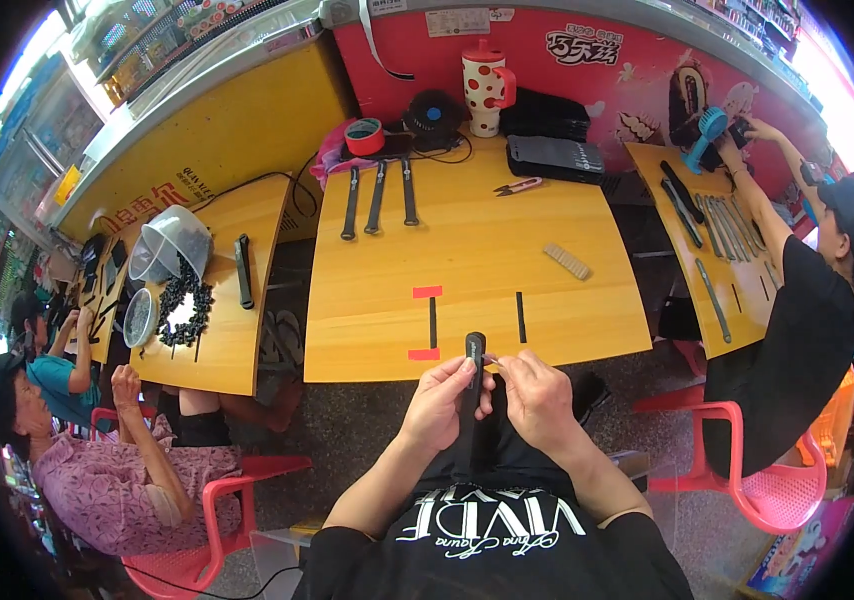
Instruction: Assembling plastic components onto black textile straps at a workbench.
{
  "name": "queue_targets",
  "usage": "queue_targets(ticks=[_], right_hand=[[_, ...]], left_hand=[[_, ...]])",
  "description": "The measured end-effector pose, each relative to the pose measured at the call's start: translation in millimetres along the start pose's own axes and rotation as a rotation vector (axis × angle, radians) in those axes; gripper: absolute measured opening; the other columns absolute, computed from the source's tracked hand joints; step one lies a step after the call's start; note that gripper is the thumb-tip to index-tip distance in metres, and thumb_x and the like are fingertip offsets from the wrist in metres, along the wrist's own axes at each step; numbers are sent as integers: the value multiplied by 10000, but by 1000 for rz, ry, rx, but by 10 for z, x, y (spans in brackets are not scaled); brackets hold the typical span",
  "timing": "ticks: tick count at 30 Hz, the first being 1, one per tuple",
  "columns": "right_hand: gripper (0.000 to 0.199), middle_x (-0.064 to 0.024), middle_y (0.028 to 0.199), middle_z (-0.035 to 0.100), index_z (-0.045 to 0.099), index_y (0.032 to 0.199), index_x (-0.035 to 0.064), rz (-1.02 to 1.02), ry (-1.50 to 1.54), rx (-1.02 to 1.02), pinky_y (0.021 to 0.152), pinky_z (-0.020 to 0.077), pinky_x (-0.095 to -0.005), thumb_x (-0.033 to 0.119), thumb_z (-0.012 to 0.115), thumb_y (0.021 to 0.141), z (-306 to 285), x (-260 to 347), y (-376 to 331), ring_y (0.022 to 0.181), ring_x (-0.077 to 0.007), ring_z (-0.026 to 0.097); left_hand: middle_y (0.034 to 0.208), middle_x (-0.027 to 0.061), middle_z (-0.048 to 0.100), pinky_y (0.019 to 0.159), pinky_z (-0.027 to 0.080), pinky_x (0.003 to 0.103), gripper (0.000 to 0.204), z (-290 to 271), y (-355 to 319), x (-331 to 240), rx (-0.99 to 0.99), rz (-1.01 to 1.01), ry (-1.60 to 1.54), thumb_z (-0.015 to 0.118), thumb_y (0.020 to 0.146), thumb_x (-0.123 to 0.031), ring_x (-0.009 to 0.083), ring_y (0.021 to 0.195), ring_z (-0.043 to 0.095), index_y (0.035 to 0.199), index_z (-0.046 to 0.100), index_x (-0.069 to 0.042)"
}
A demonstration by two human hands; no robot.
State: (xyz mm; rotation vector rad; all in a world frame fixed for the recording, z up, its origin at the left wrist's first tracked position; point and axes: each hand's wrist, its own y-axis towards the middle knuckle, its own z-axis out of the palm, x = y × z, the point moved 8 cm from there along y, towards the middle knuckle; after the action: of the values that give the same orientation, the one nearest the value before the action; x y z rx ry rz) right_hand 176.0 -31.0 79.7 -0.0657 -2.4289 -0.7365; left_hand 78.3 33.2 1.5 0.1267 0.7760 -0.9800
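My left hand (442,400) grips a long black strap-like bar (474,352) upright at the near edge of the wooden table (477,250). Pinched at the bar's top end, my right hand (532,390) has its fingertips on a small pale piece (492,358). Just beyond lie two red tape marks (426,292) with a black strip (433,322) between them, and a second black strip (521,316) to the right. Three long black bars (377,198) lie side by side at the far left of the table.
A beige comb-like piece (567,260), a utility knife (517,186), a red tape roll (364,136), a black fan (434,115), a spotted mug (485,85) and black folded items (555,155) sit farther back. Other people work at tables left (212,290) and right (707,240). Red chairs (767,480) stand nearby.
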Motion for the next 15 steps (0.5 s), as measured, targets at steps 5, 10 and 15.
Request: queue_targets(ticks=[5, 10, 15], right_hand=[[238, -130, 808, 580, 622, 979, 4, -44, -50, 26, 629, 513, -368, -27, 628, 743, 1, 34, 11, 742, -296, 635], [217, -107, 786, 561, 624, 942, -24, -217, -326, 74, 594, 503, -313, 61, 600, 743, -5, 208, 23, 687, -245, 617], [221, -105, 780, 554, 621, 923, -37, -323, -471, 40, 576, 495, -301, 86, 590, 742, 10, 287, -23, 680, -229, 605]], left_hand=[[863, 76, 651, 573, 493, 231, 274, -32, 2, 6, -34, 8, 43, 480, 1022, -198, 132, 641, 618, 1164, 605, 0], [779, 41, 635, 525, 462, 218, 245, -67, -6, -30, -82, 56, 150, 512, 1011, -192, 104, 582, 584, 1092, 641, 1], [740, 25, 611, 473, 409, 206, 239, -107, -21, -51, -77, 62, 286, 518, 1007, -186, 83, 529, 532, 1065, 647, 7]])
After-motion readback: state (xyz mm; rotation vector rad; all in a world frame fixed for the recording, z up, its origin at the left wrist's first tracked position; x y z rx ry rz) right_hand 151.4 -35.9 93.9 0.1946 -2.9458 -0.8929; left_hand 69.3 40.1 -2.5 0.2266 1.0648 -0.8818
